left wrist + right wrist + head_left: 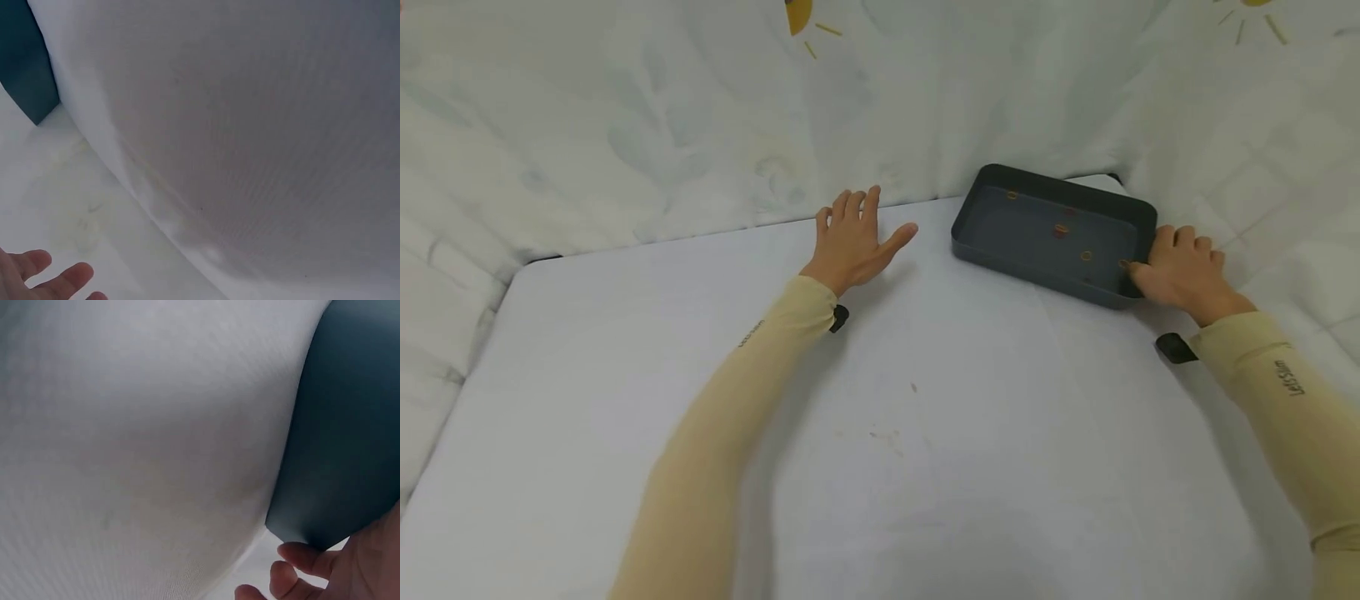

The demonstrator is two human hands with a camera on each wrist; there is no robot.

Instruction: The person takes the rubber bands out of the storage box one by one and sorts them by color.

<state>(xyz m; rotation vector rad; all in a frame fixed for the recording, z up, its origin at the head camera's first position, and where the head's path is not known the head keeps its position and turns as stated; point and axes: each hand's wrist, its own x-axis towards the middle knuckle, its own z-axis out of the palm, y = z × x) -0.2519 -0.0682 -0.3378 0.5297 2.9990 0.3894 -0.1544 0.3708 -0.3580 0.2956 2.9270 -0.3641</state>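
A dark grey rectangular tray point(1037, 262) stands at the back right of the white table, tilted a little to the view. Several small thin yellow and red loops, which look like rubber bands point(1061, 229), lie scattered on its floor. At the tray's right end my right hand point(1183, 271) grips the wall, thumb over the rim and fingers outside. The right wrist view shows fingers against the dark tray wall point(344, 437). My left hand point(850, 246) is left of the tray, apart from it, fingers spread and holding nothing; its fingertips also show in the left wrist view.
Behind the white table point(880, 483) hangs a pale patterned curtain point(700, 108), close to the table's back edge and the tray. More pale fabric stands at the left and right. Small brownish marks point(887, 440) dot the table's middle.
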